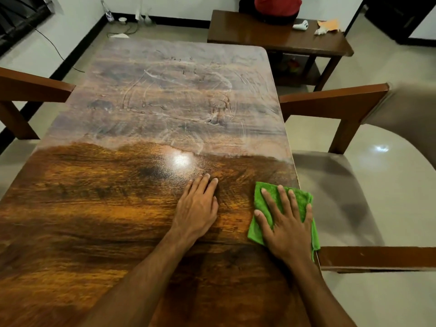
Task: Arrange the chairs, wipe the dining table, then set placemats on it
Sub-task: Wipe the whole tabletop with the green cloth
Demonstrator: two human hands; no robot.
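A wooden dining table fills the view. Its far half looks pale and streaked, its near half dark and glossy. A green cloth lies flat near the table's right edge. My right hand presses on the cloth with fingers spread. My left hand rests palm down on the bare wood just left of the cloth, holding nothing. A chair with a grey seat stands at the right side. Another chair shows its wooden arm at the left. No placemats are in view.
A dark wooden side table stands beyond the far right corner, carrying a red and black bag, a white controller and crumpled paper. A cable and bottles lie on the floor at the far wall.
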